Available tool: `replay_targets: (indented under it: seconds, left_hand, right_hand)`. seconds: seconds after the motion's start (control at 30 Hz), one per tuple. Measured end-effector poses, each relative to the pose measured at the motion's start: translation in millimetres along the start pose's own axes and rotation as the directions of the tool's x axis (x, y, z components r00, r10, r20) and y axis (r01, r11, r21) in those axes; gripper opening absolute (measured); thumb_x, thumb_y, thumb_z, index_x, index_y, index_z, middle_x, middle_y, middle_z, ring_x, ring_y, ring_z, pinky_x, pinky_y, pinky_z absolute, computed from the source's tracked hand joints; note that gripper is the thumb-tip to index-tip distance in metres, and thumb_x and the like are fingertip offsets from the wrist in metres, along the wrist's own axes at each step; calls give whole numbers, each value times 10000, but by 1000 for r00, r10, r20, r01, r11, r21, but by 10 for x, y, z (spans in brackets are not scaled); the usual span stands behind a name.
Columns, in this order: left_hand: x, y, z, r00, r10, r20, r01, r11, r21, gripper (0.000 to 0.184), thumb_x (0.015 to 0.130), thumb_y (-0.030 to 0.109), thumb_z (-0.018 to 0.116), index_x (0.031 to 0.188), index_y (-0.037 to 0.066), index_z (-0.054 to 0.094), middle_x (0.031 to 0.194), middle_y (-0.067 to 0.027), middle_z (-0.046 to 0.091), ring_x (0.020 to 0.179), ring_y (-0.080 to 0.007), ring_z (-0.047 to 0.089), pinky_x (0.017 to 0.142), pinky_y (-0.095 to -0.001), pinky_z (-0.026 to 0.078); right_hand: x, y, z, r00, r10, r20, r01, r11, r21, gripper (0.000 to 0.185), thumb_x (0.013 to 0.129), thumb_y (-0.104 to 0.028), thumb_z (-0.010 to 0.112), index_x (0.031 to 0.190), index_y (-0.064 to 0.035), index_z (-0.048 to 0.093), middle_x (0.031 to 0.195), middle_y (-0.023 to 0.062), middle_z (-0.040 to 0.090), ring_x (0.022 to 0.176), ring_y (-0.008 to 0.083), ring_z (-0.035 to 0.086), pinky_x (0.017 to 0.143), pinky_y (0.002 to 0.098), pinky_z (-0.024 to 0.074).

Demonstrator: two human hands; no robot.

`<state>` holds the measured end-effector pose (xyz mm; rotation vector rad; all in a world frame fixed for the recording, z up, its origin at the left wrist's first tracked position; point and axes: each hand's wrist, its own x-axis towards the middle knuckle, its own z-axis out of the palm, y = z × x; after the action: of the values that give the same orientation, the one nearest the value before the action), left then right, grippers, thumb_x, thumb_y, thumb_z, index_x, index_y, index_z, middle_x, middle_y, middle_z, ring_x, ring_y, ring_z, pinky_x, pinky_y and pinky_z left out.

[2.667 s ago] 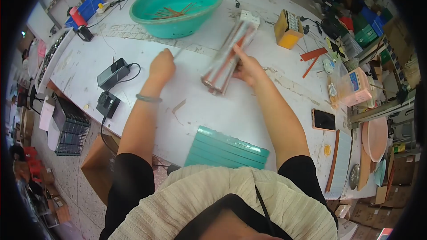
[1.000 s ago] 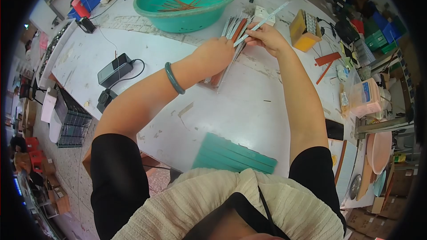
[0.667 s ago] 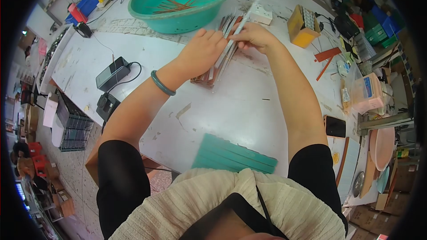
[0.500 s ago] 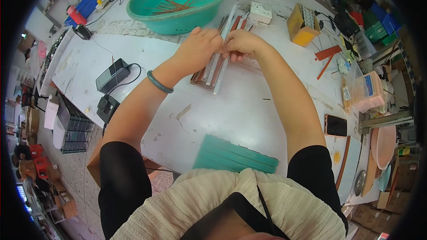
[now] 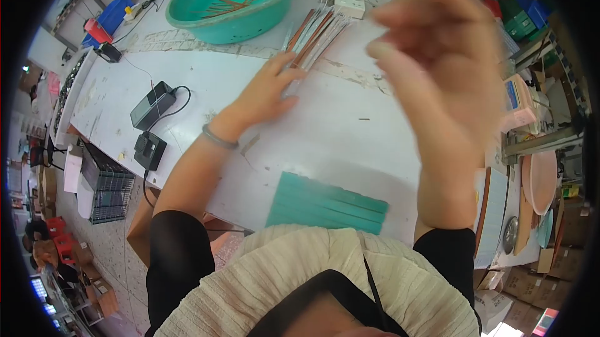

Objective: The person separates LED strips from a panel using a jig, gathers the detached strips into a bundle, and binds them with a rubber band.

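My left hand (image 5: pixel 269 90) rests on the near end of a bundle of brown and silvery strips (image 5: pixel 317 35), its fingers apart on the strips. The bundle lies on the white table and seems to be in clear plastic. My right hand (image 5: pixel 440 49) is raised close to the camera on the right, blurred, with its fingers apart and nothing visible in them. Behind the bundle's far end stands a white socket block (image 5: pixel 349 5). A green basin (image 5: pixel 234 29) holding thin brown sticks is at the back left.
On the left of the white table (image 5: pixel 325 140) lie a black power adapter (image 5: pixel 153 105) and a second black device (image 5: pixel 150 150). A teal slatted board (image 5: pixel 325 202) is at the near edge. A pink-lidded tub (image 5: pixel 520 104) stands at the right.
My right hand has left the strips and risen toward the camera. My left hand has moved down and its fingers have spread. The loose silvery strips now lie with the bundle.
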<state>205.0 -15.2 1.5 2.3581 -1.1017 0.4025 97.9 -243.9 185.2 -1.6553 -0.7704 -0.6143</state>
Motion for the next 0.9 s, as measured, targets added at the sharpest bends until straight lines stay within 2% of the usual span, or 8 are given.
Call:
replay_targets:
  seconds: [0.07,0.1,0.3,0.4,0.53,0.67,0.77,0.9]
  left_hand:
    - [-13,-16,-158,994,13,105,7,982,-188,402,786,129,731,1154,56,584,1403,-196,468,1317,-389,424,1089,-446,370]
    - [-43,-57,-168,985,164,-56,-171,975,-143,314,820,86,686,1122,61,603,1393,-145,505,1326,-359,430,1086,-443,376]
    - [-75,-75,-80,988,137,-77,-142,988,-62,235,829,95,678,1054,56,624,1387,-152,516,1293,-357,467,1059,-437,408]
    - [-39,-588,328,945,268,-189,-280,959,-40,205,831,80,663,1032,58,632,1355,-150,546,1266,-352,493,1047,-434,421]
    - [-63,-29,-49,987,120,-109,-122,992,-19,189,820,89,675,1005,63,647,1320,-146,575,1244,-355,512,1025,-433,439]
    - [-69,25,-22,979,151,-139,-142,987,72,164,835,99,659,996,68,655,1290,-139,594,1194,-355,547,978,-446,464]
    - [-43,-81,125,979,142,-144,-136,989,55,178,834,104,660,1012,89,660,1299,-124,586,1232,-333,520,994,-447,440]
    - [-101,20,-2,991,88,-105,-74,989,130,212,823,87,660,1034,105,657,1327,-112,565,1259,-319,498,1019,-447,413]
  right_hand:
    - [-52,-411,-84,990,-118,74,112,991,70,462,823,-36,664,1263,-40,522,1028,77,631,829,114,587,742,238,476]
    - [-88,-563,-103,978,-151,142,143,987,69,458,823,-35,661,1260,-38,523,1023,79,632,830,117,590,741,241,478]
    - [-238,-960,56,836,-166,523,212,977,-29,435,819,-33,639,1241,-28,528,992,89,633,833,136,610,734,257,491]
    - [-286,-1094,116,756,-186,627,311,946,-94,425,818,-32,629,1231,-23,531,976,94,634,835,146,621,731,265,497]
    - [-356,-1278,146,666,-276,693,501,853,-142,411,816,-31,615,1218,-16,535,956,100,636,837,159,634,726,276,506]
    - [-660,-1522,-30,681,-418,602,611,777,-151,398,813,-30,601,1206,-9,539,935,107,637,839,172,648,721,286,514]
    - [-886,-1659,-213,780,-374,502,492,862,-123,388,812,-29,590,1196,-4,542,920,112,638,840,182,658,718,294,521]
    - [-892,-1966,-159,908,35,417,-25,999,-31,376,809,-27,576,1183,3,546,899,118,639,842,195,671,713,305,529]
